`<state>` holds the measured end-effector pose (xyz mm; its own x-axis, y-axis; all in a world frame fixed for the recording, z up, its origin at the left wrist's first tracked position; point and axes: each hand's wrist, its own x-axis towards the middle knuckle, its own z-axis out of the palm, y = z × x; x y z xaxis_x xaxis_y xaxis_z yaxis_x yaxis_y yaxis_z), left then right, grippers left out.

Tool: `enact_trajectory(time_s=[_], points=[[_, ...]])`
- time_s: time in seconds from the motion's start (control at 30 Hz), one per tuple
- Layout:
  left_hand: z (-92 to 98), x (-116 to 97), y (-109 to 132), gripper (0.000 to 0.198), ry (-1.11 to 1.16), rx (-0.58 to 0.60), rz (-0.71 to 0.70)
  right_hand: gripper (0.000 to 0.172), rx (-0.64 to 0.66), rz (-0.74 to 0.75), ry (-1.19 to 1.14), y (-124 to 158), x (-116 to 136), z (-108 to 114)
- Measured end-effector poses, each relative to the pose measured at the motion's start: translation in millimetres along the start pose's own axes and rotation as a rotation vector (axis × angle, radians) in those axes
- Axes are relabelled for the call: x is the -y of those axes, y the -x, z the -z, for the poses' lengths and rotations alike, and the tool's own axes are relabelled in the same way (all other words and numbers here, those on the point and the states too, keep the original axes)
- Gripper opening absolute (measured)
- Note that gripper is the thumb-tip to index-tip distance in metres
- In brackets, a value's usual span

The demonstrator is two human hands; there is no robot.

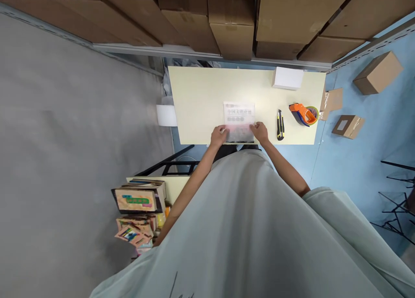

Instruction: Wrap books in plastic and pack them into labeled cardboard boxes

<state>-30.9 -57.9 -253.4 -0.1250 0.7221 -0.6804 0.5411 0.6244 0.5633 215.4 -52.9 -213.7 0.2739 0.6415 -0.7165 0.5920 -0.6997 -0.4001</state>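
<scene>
A pale book (240, 116), with printed characters on its cover and a pinkish band across the middle, lies at the front edge of the cream table (197, 103). My left hand (219, 135) is closed on the book's left edge, its fingers bent. On the opposite edge, my right hand (260, 132) pinches the cover side near the same height. A dark strip shows along the book's lower edge. To the right of my right hand lies a black and yellow utility knife (280, 126). Beyond the knife is an orange tape dispenser (304, 114) with a roll of tape.
A white box (288, 78) stands at the table's back right. Cardboard boxes (231, 40) fill a shelf above the far edge. More boxes (348, 126) lie on the blue floor at right. Books (138, 200) are piled on a surface at lower left, beside a grey wall.
</scene>
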Motion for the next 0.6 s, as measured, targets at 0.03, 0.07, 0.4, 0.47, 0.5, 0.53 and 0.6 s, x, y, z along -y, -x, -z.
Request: enact_trajectory(time_s=[0.03, 0.07, 0.4, 0.47, 0.5, 0.53, 0.6], points=[[0.0, 0.2, -0.5, 0.039, 0.010, 0.003, 0.010, 0.038, 0.023, -0.038, -0.049, -4.1, 6.8, -6.2], [-0.2, 0.3, -0.8, 0.039, 0.012, 0.004, 0.016, 0.031, 0.052, -0.066, -0.097, -7.9, 12.0, -10.6], [-4.6, 2.3, -12.1, 0.053, -0.024, -0.086, 0.077, 0.033, 0.013, 0.046, -0.106, -8.1, -5.5, 16.4], [-3.9, 0.1, -15.5, 0.055, -0.036, -0.106, 0.102, 0.036, 0.019, 0.061, -0.116, -4.0, -13.2, 25.4], [-3.7, -1.8, -16.5, 0.052, -0.036, -0.108, 0.100, 0.036, 0.023, 0.072, -0.134, -1.5, -16.5, 29.1], [-3.8, -4.4, -16.7, 0.049, -0.033, -0.109, 0.091, 0.036, 0.029, 0.085, -0.162, 1.2, -19.4, 32.3], [-5.3, -11.3, -14.2, 0.043, 0.001, -0.095, 0.069, 0.034, 0.044, 0.111, -0.247, 7.3, -23.6, 37.4]])
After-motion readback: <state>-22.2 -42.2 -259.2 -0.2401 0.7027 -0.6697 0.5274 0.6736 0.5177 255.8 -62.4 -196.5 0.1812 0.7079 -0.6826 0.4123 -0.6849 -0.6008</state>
